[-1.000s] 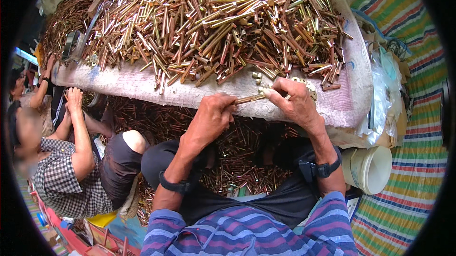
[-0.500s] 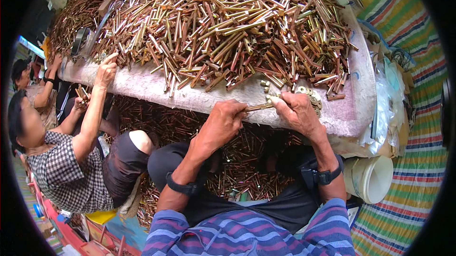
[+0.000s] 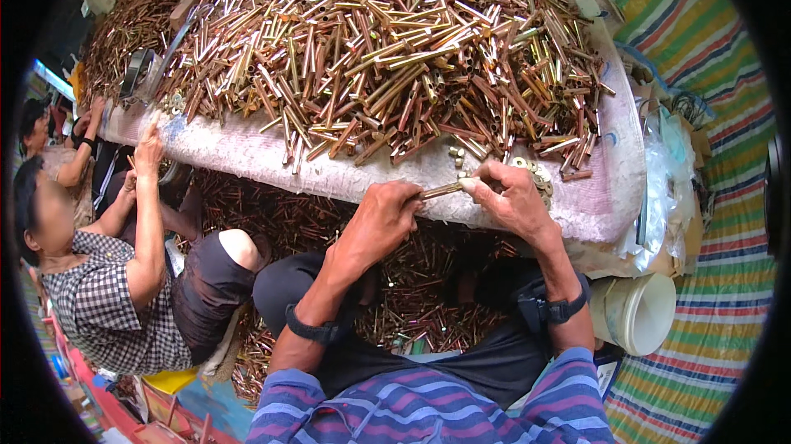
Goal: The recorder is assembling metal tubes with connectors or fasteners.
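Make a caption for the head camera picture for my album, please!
Left hand grips slim metal tubes, right hand at one end, before a huge tube pile.

No words, numbers or signs can be read. Blue marks (image 3: 175, 128) on the pale pink cloth (image 3: 247, 149), left, are illegible.

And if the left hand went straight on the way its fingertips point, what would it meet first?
Probably the right hand, at the far end of the metal tubing the left hand grips, though depth is hard to judge.
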The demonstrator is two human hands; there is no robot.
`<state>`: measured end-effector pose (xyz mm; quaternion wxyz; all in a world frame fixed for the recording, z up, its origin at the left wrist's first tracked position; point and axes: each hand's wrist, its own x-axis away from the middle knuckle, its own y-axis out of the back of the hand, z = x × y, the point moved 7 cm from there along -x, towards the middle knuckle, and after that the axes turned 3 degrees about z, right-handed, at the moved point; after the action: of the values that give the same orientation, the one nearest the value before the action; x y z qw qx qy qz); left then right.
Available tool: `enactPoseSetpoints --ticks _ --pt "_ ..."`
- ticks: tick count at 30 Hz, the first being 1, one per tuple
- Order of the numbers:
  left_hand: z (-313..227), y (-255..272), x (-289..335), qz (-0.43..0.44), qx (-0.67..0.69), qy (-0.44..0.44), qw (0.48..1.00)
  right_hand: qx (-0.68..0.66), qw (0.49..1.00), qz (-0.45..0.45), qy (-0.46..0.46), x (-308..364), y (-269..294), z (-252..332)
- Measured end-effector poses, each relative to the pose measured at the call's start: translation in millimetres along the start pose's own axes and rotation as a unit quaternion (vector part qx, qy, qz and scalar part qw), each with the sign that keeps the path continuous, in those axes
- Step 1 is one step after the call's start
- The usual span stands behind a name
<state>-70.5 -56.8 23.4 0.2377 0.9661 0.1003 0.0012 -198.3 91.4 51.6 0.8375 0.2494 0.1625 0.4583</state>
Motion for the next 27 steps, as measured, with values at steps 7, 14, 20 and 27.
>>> enactPoseSetpoints --ticks 7,14,20,27 --pt "-2 -2 2 0.009 0.038 0.016 0.999 0.087 0.993 0.000 0.077 3 -5 -7" --pt "1 -4 3 0.016 0.044 0.030 0.998 -0.023 1.000 0.005 0.006 3 -5 -1" --pt "0 1 7 0.013 0.011 -0.007 1.000 -0.110 0.979 0.094 -0.147 10 -13 -7" --pt "1 -3 4 0.041 0.050 0.023 0.998 -0.075 0.994 0.014 -0.075 20 -3 1"
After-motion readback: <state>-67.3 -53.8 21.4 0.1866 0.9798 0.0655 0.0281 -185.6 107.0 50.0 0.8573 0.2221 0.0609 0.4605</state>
